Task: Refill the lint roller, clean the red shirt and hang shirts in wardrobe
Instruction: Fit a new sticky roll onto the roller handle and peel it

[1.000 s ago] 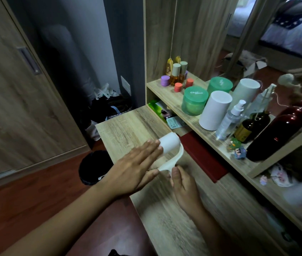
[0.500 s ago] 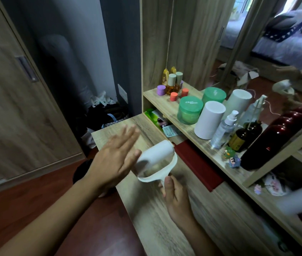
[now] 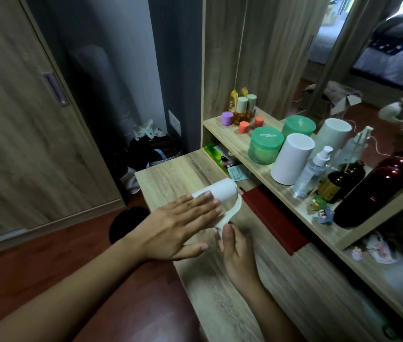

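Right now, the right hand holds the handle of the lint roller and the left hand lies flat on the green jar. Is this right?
Not quite. The head view shows the left hand flat on the lint roller's white roll, not the green jar. The right hand does hold the handle.

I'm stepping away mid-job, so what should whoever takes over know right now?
Left hand: flat, with straight fingers pressed against the white roll of the lint roller.
Right hand: grips the roller's handle above the desk.
Done: a roll is on the roller; I cannot tell if it is fully seated.
Left: clean the red shirt and hang the shirts. No shirt is in view.
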